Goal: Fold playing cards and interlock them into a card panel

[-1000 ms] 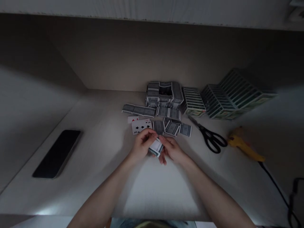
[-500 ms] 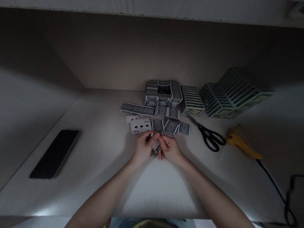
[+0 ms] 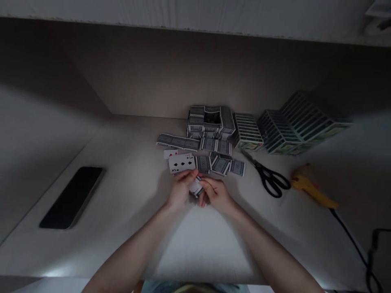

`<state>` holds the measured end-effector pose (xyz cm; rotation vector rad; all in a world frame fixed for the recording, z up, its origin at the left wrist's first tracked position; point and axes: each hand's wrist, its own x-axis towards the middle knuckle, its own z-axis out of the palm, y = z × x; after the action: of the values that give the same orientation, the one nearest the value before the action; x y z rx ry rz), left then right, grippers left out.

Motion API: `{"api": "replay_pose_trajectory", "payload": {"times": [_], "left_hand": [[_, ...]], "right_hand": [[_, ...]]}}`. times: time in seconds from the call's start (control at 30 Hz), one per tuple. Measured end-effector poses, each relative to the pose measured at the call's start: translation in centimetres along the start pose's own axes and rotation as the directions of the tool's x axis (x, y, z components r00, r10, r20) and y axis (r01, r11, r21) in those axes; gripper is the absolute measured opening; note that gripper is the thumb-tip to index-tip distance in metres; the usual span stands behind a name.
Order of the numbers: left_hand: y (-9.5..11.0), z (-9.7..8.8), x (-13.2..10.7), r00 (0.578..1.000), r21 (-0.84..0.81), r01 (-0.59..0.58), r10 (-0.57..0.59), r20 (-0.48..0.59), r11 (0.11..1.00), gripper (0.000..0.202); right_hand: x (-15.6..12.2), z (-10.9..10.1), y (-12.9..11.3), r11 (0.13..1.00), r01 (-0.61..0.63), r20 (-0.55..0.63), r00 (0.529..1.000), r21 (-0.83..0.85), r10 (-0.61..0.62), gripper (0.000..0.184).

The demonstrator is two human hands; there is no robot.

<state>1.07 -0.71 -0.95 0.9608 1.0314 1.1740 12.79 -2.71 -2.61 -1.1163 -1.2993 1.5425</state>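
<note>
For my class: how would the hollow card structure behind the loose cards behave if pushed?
The card structure is probably light, being thin cards around an open centre. A push could likely slide or buckle it, unless glued, which cannot be told here.

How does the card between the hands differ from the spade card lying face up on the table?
The spade card lies flat on the table; the held card is gripped off it between the left hand and right hand. The spade card shows black pips; the held card's visible face looks blank white, with a dark patterned edge. Fingers partly hide the held card. Both are white-faced playing cards.
</note>
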Motion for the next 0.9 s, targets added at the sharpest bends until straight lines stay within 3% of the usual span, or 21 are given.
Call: {"api": "replay_pose_trajectory", "payload": {"times": [0.1, 0.2, 0.4, 0.53, 0.6, 0.77, 0.9], "left_hand": [[0.0, -0.1, 0.0, 0.987, 0.176, -0.113, 0.130, -0.090, 0.978, 0.020], [-0.4, -0.1, -0.1, 0.966, 0.368, -0.192, 0.242, -0.094, 0.910, 0.018], [-0.9, -0.6, -0.5, 0.881, 0.653, -0.390, 0.470, 0.058, 0.649, 0.015], [-0.7, -0.8, -0.9, 0.858, 0.761, -0.418, 0.491, 0.152, 0.496, 0.016], [-0.5, -0.8, -1.0, 0.864, 0.758, -0.405, 0.484, 0.135, 0.511, 0.017], [-0.1, -0.5, -1.1, 0.889, 0.624, -0.371, 0.457, 0.025, 0.688, 0.016], [-0.1, -0.4, -1.1, 0.888, 0.591, -0.379, 0.460, 0.015, 0.712, 0.014]], "right_hand": [[0.3, 0.0, -0.2, 0.997, -0.035, 0.009, 0.999, 0.064, 0.034, 0.036], [0.6, 0.0, -0.5, 0.994, -0.072, 0.004, 0.997, 0.087, 0.072, 0.035], [0.5, 0.0, -0.6, 0.992, -0.090, -0.005, 0.996, 0.093, 0.091, 0.039], [0.3, 0.1, -0.5, 0.990, -0.067, 0.009, 0.998, 0.121, 0.067, 0.040], [0.3, 0.2, -0.5, 0.989, -0.058, 0.013, 0.998, 0.135, 0.057, 0.039], [-0.1, 0.4, -0.6, 0.991, -0.067, 0.003, 0.998, 0.120, 0.067, 0.037], [-0.3, 0.5, -0.8, 0.986, -0.091, 0.026, 0.996, 0.139, 0.088, 0.038]]}}
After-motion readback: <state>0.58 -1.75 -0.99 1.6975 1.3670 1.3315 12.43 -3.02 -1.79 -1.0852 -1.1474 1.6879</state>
